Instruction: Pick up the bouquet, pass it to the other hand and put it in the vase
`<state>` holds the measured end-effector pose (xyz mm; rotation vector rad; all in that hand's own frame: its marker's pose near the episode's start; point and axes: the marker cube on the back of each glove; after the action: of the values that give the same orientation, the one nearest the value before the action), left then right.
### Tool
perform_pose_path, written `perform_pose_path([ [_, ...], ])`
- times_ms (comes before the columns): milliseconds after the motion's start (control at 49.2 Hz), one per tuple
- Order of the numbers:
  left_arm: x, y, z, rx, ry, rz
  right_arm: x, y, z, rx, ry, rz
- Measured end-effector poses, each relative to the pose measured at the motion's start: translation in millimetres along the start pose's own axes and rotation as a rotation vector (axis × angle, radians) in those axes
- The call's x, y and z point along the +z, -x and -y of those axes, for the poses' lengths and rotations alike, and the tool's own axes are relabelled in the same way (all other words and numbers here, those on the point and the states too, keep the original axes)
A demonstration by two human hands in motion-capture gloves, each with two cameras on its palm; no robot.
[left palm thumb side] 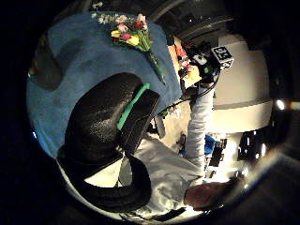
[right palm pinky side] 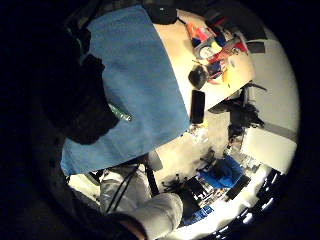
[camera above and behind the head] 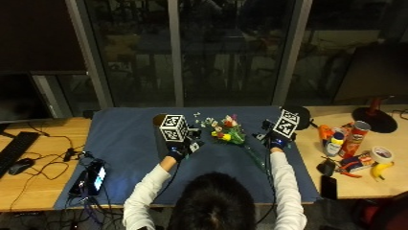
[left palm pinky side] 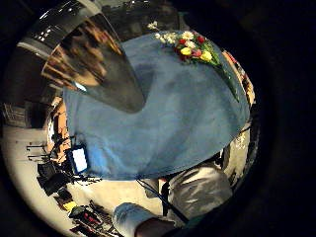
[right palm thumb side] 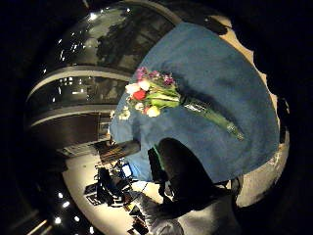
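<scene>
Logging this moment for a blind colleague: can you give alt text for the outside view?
A bouquet lies on a blue cloth between a seated person's raised gloved left hand and right hand, neither touching it. Snack cans and a banana sit at the right.

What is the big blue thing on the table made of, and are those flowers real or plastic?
The big blue table cover looks like soft, matte cloth: no shine, and its edge drapes over the wooden table. The mixed red, yellow and white flower bouquet has green stems in what seems a clear, glossy wrap; real or plastic, the pictures cannot tell.
</scene>
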<state>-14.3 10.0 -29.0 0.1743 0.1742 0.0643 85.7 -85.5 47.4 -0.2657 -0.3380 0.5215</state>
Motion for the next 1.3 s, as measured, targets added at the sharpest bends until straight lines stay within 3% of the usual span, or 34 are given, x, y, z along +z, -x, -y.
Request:
perform_pose_path([
  [61,4.7,3.8,2.3,0.0,0.009,-0.004,24.3,-7.5,30.0,-0.011,-0.086,-0.009],
  [142,7.6,6.0,2.5,-0.003,0.018,-0.017,55.1,-15.8,45.5,0.016,-0.071,-0.03],
  [284,9.4,8.8,-1.4,-0.011,0.033,-0.022,74.7,-18.8,6.1,0.016,-0.083,-0.032],
  [427,11.6,14.7,-2.0,-0.016,0.035,-0.019,109.6,-26.7,3.4,0.05,0.024,-0.074],
  [650,11.0,16.9,-4.7,-0.022,0.034,-0.023,145.5,-21.7,-0.8,0.068,0.022,-0.152],
  [772,11.7,15.8,-4.2,-0.021,0.013,-0.032,148.6,-14.3,1.1,0.031,-0.095,-0.165],
  [1036,22.3,16.1,-5.4,-0.014,0.034,-0.057,152.1,1.1,-14.2,0.042,-0.154,-0.24],
  [1138,20.4,19.3,-8.8,-0.026,0.034,-0.05,145.4,1.2,-9.2,-0.037,-0.184,-0.139],
  [1300,20.3,27.4,-4.1,-0.042,0.031,-0.062,132.4,-10.8,-2.6,-0.059,-0.36,0.151],
])
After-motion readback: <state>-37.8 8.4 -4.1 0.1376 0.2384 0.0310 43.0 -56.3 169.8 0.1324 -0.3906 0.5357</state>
